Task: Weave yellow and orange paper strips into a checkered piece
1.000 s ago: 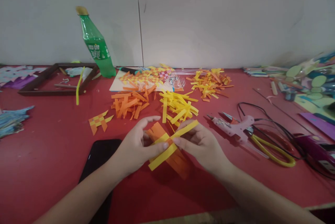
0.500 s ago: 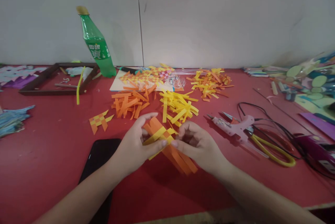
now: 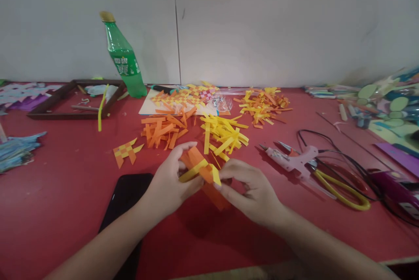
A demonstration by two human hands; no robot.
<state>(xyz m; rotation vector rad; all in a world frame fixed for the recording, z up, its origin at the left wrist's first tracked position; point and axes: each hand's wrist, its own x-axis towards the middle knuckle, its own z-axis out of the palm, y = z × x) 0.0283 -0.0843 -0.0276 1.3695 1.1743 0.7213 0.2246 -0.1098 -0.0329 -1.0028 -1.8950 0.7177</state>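
Orange and yellow woven paper strips point(image 3: 207, 174) are held between both hands, above the red table. My left hand point(image 3: 173, 175) grips their left side, fingers behind and thumb in front. On the right, my right hand point(image 3: 250, 186) pinches a yellow strip end with thumb and index finger. Just beyond the hands lie a pile of loose orange strips point(image 3: 163, 129) and a pile of yellow strips point(image 3: 225, 134). A finished-looking woven paper fish point(image 3: 126, 152) rests left of them.
A black phone point(image 3: 126, 197) lies beside my left forearm. Farther back stand a green bottle point(image 3: 126, 62) and a dark wooden frame point(image 3: 68, 115). At right are a pink glue gun point(image 3: 291, 160), yellow-handled pliers point(image 3: 343, 192) and black cables.
The orange strips that stuck out toward the lower right have folded or turned inward. My right hand has shifted its pinch to a yellow end, and my left thumb has moved behind the paper.
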